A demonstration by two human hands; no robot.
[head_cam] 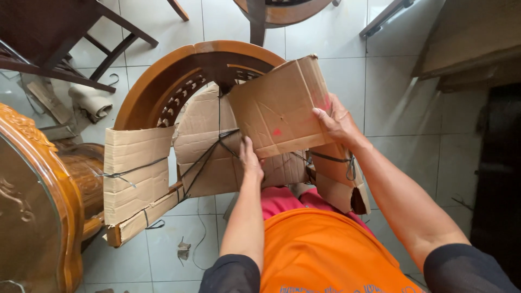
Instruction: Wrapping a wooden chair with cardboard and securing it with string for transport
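Observation:
A carved wooden chair (163, 81) with a curved backrest stands on the tiled floor in front of me, partly wrapped in brown cardboard tied with dark string (209, 154). My right hand (337, 122) grips the right edge of a loose cardboard sheet (277, 108) that lies over the chair's middle. Below that sheet, my left hand (249, 160) presses on the cardboard near where the strings cross. More cardboard (135, 173) covers the left armrest, and another piece (339, 179) wraps the right armrest.
A large carved wooden table (32, 206) with a glass top stands at the left. Dark chair legs (65, 49) and a paper roll (89, 100) lie at the upper left. Another wooden chair (271, 13) is at the top, and a cardboard-covered piece (472, 43) at the upper right.

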